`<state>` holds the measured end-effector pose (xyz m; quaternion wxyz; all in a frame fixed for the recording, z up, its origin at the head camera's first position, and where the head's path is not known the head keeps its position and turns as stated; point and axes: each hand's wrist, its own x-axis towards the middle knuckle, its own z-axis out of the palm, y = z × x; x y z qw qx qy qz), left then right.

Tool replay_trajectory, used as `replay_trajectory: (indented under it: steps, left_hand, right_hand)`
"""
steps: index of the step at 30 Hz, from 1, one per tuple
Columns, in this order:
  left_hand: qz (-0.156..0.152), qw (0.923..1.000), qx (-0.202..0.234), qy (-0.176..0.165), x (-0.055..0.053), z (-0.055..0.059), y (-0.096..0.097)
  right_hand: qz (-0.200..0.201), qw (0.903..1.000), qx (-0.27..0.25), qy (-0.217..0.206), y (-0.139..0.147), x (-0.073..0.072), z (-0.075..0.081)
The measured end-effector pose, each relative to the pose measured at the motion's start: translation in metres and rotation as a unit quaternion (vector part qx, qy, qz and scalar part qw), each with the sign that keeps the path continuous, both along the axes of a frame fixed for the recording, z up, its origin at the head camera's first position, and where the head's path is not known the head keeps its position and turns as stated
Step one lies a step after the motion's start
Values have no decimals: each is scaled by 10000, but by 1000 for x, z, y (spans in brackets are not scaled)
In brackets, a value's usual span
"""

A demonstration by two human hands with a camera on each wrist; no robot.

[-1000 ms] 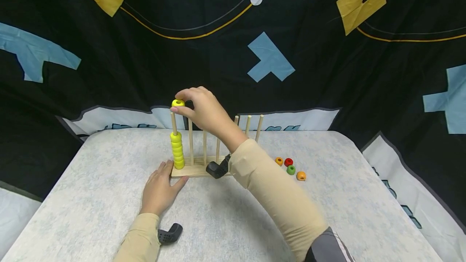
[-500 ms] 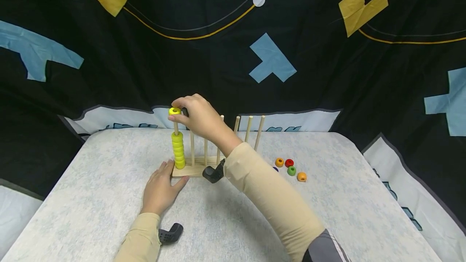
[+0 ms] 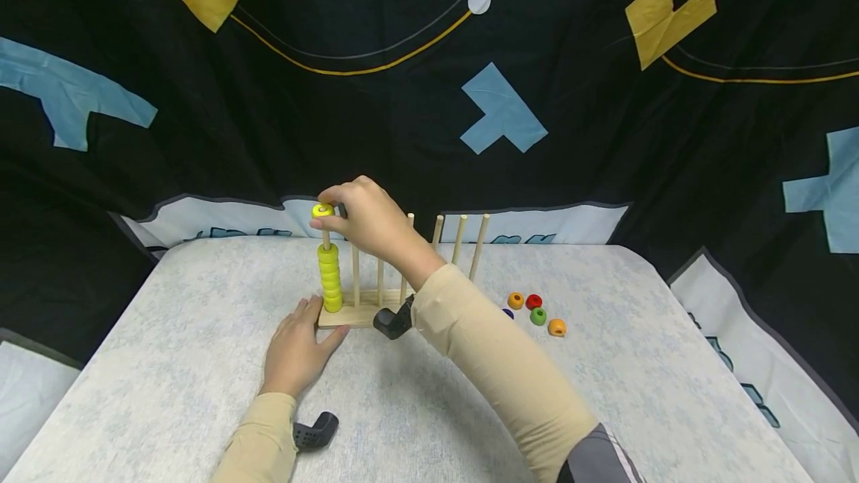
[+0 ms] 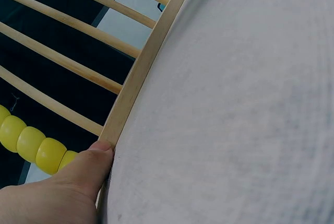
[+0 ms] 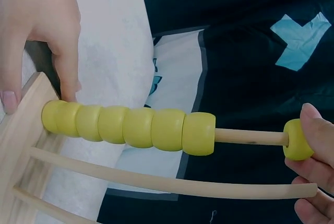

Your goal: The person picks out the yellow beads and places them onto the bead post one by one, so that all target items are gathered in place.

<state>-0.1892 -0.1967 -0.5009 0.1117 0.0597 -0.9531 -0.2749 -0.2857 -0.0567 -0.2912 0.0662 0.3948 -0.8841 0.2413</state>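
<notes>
A wooden bead rack (image 3: pixel 362 313) with several upright pegs stands on the table. Yellow beads (image 3: pixel 329 278) are stacked on its leftmost peg, from the base up to a bare stretch near the top. My right hand (image 3: pixel 369 218) pinches one more yellow bead (image 5: pixel 295 141) between thumb and fingers at that peg's top end; the right wrist view shows the peg running up to this bead. At the rack's left end, my left hand (image 3: pixel 295 349) grips the base, thumb (image 4: pixel 96 153) along the front edge and fingers at the far side.
Loose beads lie on the table right of the rack: two orange (image 3: pixel 515 300), one red (image 3: pixel 533 302), one green (image 3: pixel 538 316), and a dark blue one (image 3: pixel 508 313) partly hidden by the right sleeve. A black patterned cloth (image 3: pixel 403 133) hangs behind the table.
My right hand has come down with its yellow bead, from above the leftmost peg onto its tip. The dark blue bead has come into view beside the sleeve. My left hand stays put.
</notes>
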Motion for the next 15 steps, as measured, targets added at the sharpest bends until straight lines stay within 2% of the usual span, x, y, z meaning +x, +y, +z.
replay_trajectory:
  steps: [15]
  left_hand:
    - [-9,10000,12,-9,1,1,0]
  right_hand:
    - [5,9999,-82,-100,4,-2,-5]
